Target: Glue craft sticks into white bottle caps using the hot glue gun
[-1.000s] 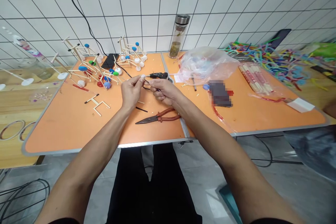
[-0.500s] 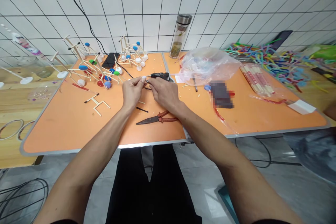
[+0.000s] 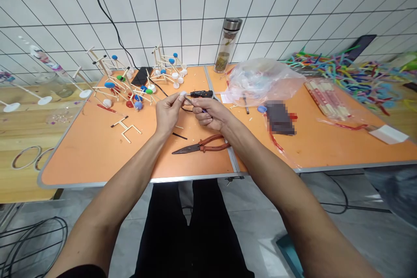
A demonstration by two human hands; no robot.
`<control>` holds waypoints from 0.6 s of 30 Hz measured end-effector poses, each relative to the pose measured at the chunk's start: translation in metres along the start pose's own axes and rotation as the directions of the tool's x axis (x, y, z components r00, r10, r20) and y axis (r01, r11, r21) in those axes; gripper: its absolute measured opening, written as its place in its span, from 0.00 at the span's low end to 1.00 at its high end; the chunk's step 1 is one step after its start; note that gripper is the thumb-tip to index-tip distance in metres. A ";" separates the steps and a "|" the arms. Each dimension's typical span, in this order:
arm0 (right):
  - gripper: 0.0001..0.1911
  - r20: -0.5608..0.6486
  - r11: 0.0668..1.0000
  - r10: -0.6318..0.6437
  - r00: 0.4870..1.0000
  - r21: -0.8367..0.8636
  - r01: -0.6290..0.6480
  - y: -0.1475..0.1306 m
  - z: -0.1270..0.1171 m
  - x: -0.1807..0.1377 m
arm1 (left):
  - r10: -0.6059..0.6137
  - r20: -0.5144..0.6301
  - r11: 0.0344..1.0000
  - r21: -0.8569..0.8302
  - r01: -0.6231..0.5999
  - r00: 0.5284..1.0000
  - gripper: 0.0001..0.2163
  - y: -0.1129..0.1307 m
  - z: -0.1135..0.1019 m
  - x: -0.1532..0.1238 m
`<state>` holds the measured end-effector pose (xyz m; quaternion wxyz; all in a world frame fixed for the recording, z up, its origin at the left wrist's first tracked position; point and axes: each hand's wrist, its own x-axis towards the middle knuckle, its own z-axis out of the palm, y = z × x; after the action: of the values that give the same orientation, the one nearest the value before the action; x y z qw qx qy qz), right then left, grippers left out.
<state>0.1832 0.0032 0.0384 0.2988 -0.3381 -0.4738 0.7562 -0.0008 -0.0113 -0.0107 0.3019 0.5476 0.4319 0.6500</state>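
Observation:
My left hand (image 3: pixel 169 112) pinches a small white round cap (image 3: pixel 183 94) between thumb and fingertips. Close beside it, my right hand (image 3: pixel 211 114) is closed around a thin dark rod-like tool (image 3: pixel 188 100), its tip at the cap; the fist hides most of the tool. Just behind the right hand lies a black-handled tool (image 3: pixel 201 94) with a thin metal tip. Pliers with red handles (image 3: pixel 200 145) rest in front of my hands. To the left lies a flat frame of glued sticks (image 3: pixel 125 129).
Stick models with coloured caps (image 3: pixel 122 84) stand at the back left near a phone (image 3: pixel 142 76). A glass bottle (image 3: pixel 224 47), a plastic bag (image 3: pixel 263 82), bundled sticks (image 3: pixel 327 99) and colourful pipe cleaners (image 3: pixel 335 69) lie along the back and right.
My right hand has turned and curled its fingers around the thin tool, which now shows more. The left hand keeps its pinch on the cap. The view has shifted slightly left.

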 end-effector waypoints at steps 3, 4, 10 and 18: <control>0.08 0.101 0.964 0.111 0.989 0.231 -0.131 -0.008 0.001 -0.004 | -0.023 -0.010 0.994 -0.106 0.022 1.000 0.23 0.002 0.002 0.001; 0.11 0.115 0.953 0.123 0.986 0.264 -0.150 -0.009 0.002 -0.004 | -0.034 -0.013 0.991 -0.132 0.032 0.999 0.24 0.001 0.002 0.001; 0.14 0.072 0.967 0.095 0.993 0.230 -0.109 -0.005 0.011 -0.005 | -0.074 -0.024 0.983 -0.169 0.069 0.997 0.24 -0.006 0.001 0.003; 0.10 -0.027 0.989 -0.094 0.995 -0.113 0.091 0.009 0.006 0.003 | -0.080 -0.014 0.995 -0.064 0.079 0.997 0.24 -0.002 -0.002 0.005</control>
<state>0.1751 -0.0010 0.0318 0.3218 -0.3439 -0.5256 0.7085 -0.0041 -0.0064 -0.0105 0.3412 0.5147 0.4349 0.6554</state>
